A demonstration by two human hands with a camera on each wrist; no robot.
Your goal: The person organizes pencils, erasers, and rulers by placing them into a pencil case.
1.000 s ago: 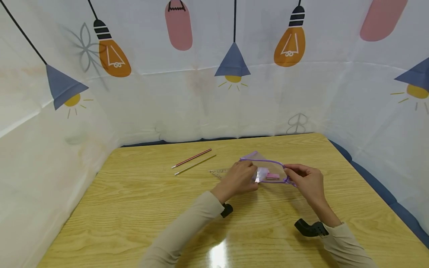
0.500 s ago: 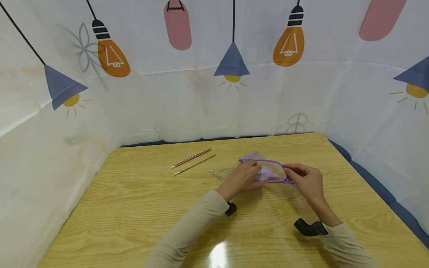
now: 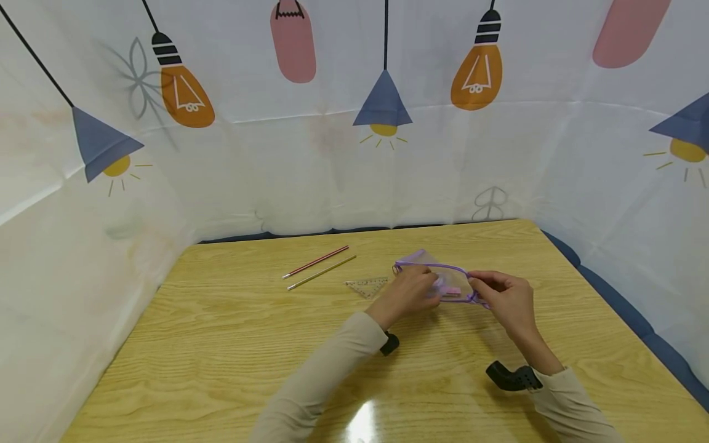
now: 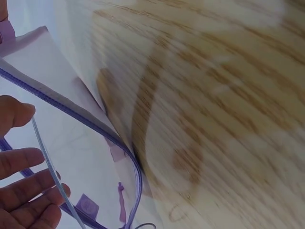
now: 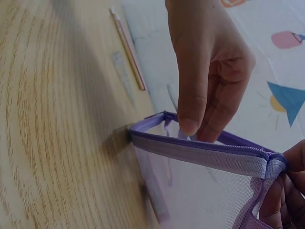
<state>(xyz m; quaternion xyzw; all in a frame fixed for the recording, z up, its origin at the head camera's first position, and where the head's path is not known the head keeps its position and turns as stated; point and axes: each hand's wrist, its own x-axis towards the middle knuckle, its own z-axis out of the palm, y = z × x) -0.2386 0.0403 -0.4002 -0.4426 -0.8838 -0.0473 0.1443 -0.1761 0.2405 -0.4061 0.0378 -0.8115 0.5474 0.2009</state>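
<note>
My right hand (image 3: 506, 298) pinches the right end of a see-through mesh zip pouch (image 5: 209, 179) with purple edging, its mouth spread apart. My left hand (image 3: 407, 292) reaches into that mouth, fingers pointing down in the right wrist view. Between its thumb and fingers is a thin, clear plastic piece (image 4: 51, 167), seen edge-on in the left wrist view; its exact kind I cannot tell. A small pink block (image 3: 452, 291) shows through the pouch near its right end. The left hand covers part of the pouch in the head view.
Left of the pouch, a clear triangular set square (image 3: 365, 287) lies on the wooden table (image 3: 221, 344). Beyond it lie a red pencil (image 3: 316, 262) and a gold pencil (image 3: 322, 272), side by side. A printed white cloth (image 3: 332, 178) hangs behind the table.
My left hand has moved right and deeper into the pouch with the clear piece, uncovering more of the set square. The right hand keeps its grip on the pouch's end.
</note>
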